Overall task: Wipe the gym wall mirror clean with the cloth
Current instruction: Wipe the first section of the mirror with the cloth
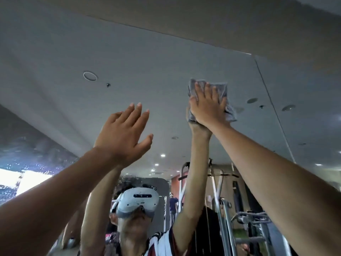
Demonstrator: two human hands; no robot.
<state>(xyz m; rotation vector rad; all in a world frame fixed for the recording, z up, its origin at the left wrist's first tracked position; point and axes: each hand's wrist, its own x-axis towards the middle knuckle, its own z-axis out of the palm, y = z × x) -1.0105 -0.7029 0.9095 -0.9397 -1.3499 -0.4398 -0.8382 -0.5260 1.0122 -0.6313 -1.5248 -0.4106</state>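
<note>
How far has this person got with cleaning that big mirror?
Done: unclear; the mirror shows no obvious streaks up high. In hand: the right hand presses the grey cloth flat near the top edge, with the left hand raised and open. Left: probably the lower glass, hard to judge here.

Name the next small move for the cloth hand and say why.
Likely sweep the right hand sideways with the cloth pressed to the mirror: the fingers lie flat on the cloth high on the glass, and much glass stretches to its left.
</note>
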